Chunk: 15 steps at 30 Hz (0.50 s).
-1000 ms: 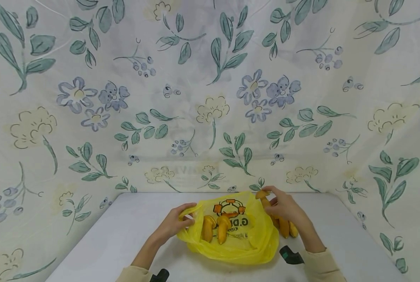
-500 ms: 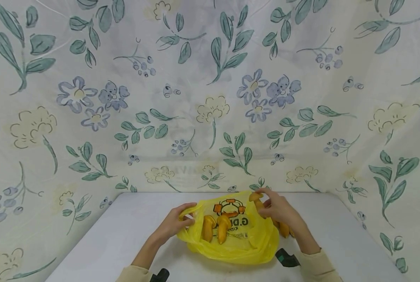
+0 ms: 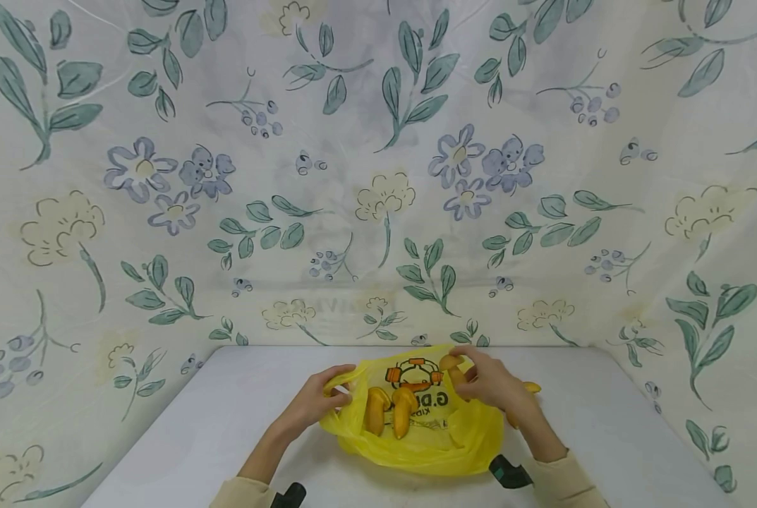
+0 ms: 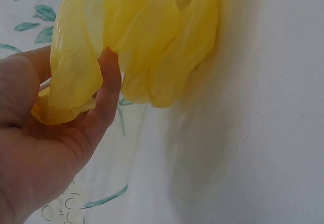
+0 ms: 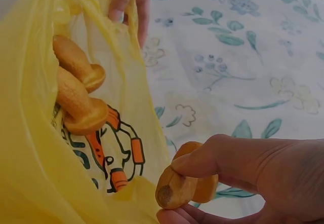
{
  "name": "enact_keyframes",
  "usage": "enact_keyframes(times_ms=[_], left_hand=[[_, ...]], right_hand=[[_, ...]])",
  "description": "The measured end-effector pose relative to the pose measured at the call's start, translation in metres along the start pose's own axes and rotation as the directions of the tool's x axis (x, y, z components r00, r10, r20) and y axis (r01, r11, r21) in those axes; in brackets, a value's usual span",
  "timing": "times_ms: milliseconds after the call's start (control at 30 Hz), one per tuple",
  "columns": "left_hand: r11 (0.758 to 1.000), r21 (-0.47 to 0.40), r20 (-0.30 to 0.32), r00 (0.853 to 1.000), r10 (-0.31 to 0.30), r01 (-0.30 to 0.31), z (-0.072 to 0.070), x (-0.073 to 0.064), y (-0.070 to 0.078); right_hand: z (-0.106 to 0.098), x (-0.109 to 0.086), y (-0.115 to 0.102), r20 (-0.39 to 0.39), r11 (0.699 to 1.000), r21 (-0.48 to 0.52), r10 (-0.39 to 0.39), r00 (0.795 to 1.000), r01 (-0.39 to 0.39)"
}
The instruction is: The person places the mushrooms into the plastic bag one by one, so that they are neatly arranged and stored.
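A yellow plastic bag (image 3: 416, 458) with a printed cartoon lies with its mouth spread in the head view. My left hand (image 3: 317, 398) holds the bag's left edge, and the left wrist view shows yellow film (image 4: 76, 77) looped between thumb and fingers. Inside, two brownish-yellow mushrooms (image 3: 376, 413) (image 5: 85, 115) lie side by side over the print. My right hand (image 3: 495, 381) pinches another mushroom (image 5: 177, 186) by its stem at the bag's right rim. In the head view its cap (image 3: 451, 362) points up and away, partly hidden by my fingers.
More mushrooms (image 3: 533, 387) lie on the white table (image 3: 607, 437) right of the bag, mostly hidden behind my right hand and wrist. A floral cloth (image 3: 378, 233) hangs behind the table's far edge.
My right hand has moved left with the mushroom, from beside the bag to over its right rim. My left hand and the two mushrooms in the bag have stayed in place.
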<state>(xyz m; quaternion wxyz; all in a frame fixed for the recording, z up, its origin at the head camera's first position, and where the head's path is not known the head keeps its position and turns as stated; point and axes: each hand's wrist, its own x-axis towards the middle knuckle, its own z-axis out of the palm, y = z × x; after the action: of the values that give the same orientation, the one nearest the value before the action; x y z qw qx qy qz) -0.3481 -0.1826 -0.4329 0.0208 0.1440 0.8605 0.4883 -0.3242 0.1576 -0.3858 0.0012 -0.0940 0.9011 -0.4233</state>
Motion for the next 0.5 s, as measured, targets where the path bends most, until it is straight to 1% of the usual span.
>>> enact_keyframes(times_ms=[100,267,500], left_hand=[[1.000,-0.001,0.000,1.000,-0.003,0.003,0.000,0.001,0.000],[1.000,0.001,-0.001,1.000,-0.002,0.002,0.000,0.000,0.001],[1.000,-0.009,0.007,1.000,-0.017,0.017,-0.001,0.001,0.002]], right_hand=[[0.004,0.001,0.001,0.008,1.000,-0.009,0.003,1.000,-0.003],[0.011,0.003,0.001,0.012,0.998,-0.050,-0.039,0.999,0.040],[0.019,0.002,-0.002,0.019,0.996,-0.082,-0.043,0.999,0.044]])
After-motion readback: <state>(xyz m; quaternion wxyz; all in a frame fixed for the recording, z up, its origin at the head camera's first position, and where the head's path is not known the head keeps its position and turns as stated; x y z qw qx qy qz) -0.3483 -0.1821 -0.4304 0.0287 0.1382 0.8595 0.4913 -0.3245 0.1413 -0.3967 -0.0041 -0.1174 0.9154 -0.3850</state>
